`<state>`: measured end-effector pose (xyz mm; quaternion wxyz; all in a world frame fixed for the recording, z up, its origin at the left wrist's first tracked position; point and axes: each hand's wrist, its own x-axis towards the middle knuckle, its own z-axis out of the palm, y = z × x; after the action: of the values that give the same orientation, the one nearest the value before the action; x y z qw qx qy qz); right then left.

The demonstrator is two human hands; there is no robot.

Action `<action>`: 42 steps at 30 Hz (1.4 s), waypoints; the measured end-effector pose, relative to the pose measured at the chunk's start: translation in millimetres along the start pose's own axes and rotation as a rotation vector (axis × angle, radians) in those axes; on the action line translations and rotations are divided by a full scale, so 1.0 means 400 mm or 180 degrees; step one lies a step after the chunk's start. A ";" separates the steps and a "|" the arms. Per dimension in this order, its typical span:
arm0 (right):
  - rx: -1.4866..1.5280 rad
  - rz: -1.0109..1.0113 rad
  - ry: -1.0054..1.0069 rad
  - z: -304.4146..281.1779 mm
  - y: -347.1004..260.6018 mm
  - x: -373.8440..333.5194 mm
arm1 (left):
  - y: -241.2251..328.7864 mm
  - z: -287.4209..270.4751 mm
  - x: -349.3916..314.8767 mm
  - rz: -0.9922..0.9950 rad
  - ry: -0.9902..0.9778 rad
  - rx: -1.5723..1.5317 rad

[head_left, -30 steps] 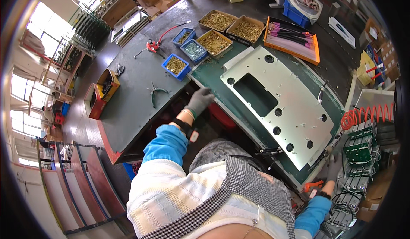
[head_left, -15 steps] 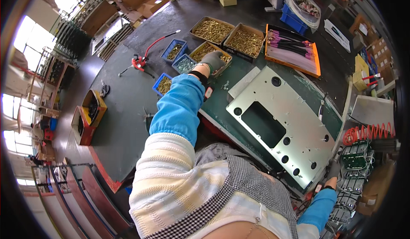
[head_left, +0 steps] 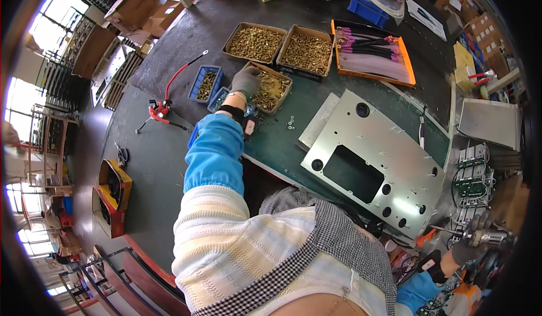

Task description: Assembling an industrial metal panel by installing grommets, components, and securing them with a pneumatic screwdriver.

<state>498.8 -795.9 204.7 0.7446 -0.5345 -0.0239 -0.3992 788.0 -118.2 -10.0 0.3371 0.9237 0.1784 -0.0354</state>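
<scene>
My left hand (head_left: pixel 247 80), in a grey glove, reaches over a small tray (head_left: pixel 291 85) of brass-coloured screws (head_left: pixel 270 93). Its fingers are bent and drawn together at the tray's left side; anything between them is hidden. At the lower right, my gloved right hand (head_left: pixel 473 247) is closed around a silver power screwdriver (head_left: pixel 490 237), whose thin bit points left. Between the hands lies a silver metal panel (head_left: pixel 353 129) with a rectangular cutout, dark round holes and small upright studs. It rests at a slant on the green work surface (head_left: pixel 265 146).
Two larger trays of brass fasteners (head_left: pixel 255 42) (head_left: pixel 307 51) stand beyond the left hand. Blue bins (head_left: pixel 205 84) sit beside it, with a red cable (head_left: pixel 172 79) farther left. An orange-edged box (head_left: pixel 407 62) holds dark cables. Circuit boards (head_left: pixel 473 172) line the right side.
The view has shifted. My left hand has moved from the tray's right part to its left side. My right hand has moved away from the panel's corner, outward to the right, with the screwdriver now plainly visible.
</scene>
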 end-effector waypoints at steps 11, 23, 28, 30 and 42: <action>0.0377 0.0069 -0.0784 0.318 -0.005 -0.091 | -0.055 -0.117 0.042 0.0054 -0.0440 0.2001; 0.0214 0.0485 -0.1408 0.315 0.052 -0.111 | 0.032 -0.134 -0.062 0.0694 0.0567 0.2200; 0.0238 0.0408 -0.1344 0.312 0.086 -0.107 | -0.012 -0.115 -0.036 0.0521 0.0473 0.2054; 0.0131 0.0417 -0.1440 0.311 0.088 -0.114 | -0.045 -0.108 -0.038 0.0615 0.0366 0.1967; 0.0064 0.0604 -0.1324 0.299 0.106 -0.106 | -0.068 -0.131 -0.017 -0.0030 0.0063 0.2174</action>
<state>543.0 -669.7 203.2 0.7631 -0.5977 -0.1305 -0.2084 769.2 -67.6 15.1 0.0064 0.9828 0.1638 -0.0857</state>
